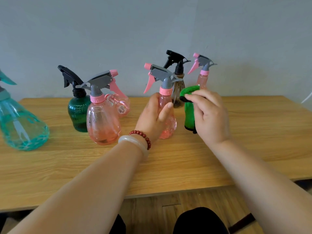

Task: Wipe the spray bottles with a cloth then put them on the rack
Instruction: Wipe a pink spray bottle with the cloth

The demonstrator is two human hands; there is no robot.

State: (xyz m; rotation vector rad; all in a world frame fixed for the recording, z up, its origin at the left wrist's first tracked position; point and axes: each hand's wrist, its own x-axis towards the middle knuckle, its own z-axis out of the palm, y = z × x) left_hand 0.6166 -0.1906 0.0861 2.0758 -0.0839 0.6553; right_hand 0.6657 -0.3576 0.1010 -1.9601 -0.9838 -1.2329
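Wooden table (168, 168) against a grey wall (152, 22); the left hand (152, 115) wraps fingers and thumb round an upright pink spray bottle (170, 123) near the table's middle; the right hand (209, 115) pinches a folded green cloth (189, 115) just beside that bottle, not touching it; a brown bottle (177, 93) and a far pink bottle (202, 80) stand behind; to the left stand a teal bottle (20, 125), a dark green bottle (76, 114) and a near pink bottle (101, 122); a tipped pink bottle (120, 105) lies on its side.

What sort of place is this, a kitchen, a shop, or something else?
Probably a plain room used as a simple work spot; no more can be told. A wooden table stands before a bare grey wall, several spray bottles stand on it, and the right hand holds a green cloth.
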